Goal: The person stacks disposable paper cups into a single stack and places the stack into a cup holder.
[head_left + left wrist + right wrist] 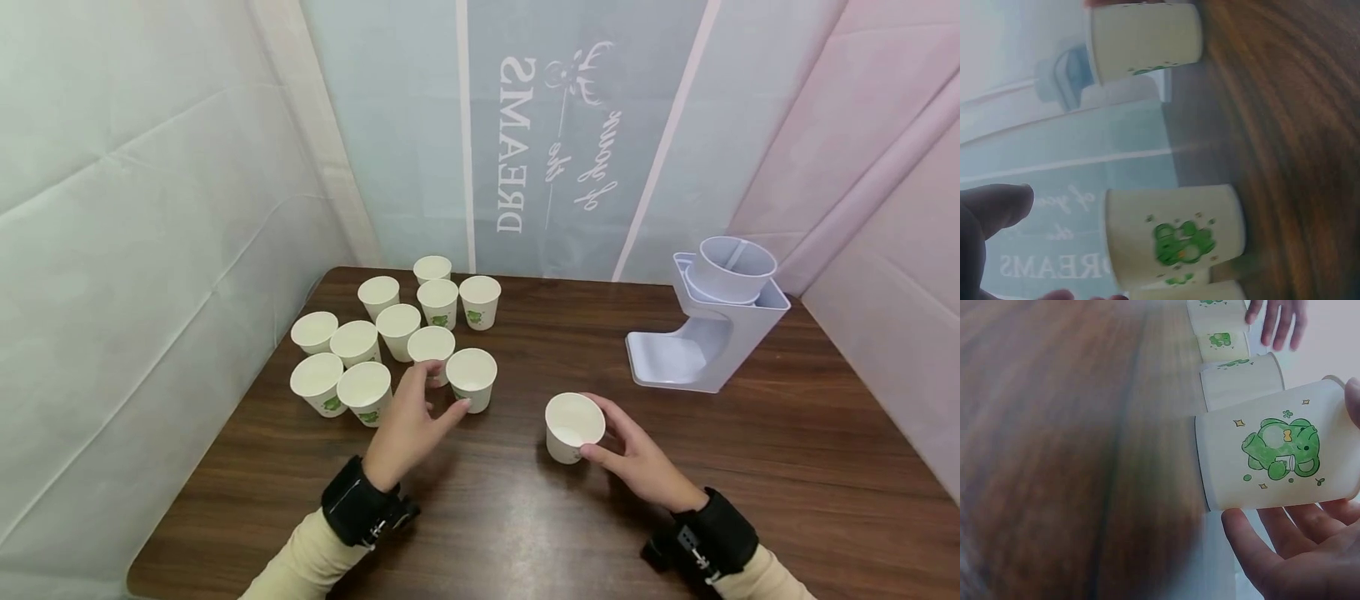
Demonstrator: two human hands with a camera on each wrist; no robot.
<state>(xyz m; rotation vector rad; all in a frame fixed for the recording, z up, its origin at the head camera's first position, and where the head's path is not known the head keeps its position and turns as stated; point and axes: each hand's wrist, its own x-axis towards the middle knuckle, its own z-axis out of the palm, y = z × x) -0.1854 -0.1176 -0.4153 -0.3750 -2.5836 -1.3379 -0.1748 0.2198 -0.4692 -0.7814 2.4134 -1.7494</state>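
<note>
From here I see a dark wood-grain tabletop (495, 533) catching soft glare, pale draped sheeting (142, 208) beside it, and a blue-grey lettered backdrop (570, 242) behind.

We see a white, tapered paper cup with a green bear print (574, 427), mouth up, below and right of the frame's centre; a second white paper cup with green printing (472, 383) stands upright just below centre.

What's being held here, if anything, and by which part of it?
The right hand holds a paper cup by its side wall, between thumb and fingers. The left hand, near another cup, holds nothing.
</note>
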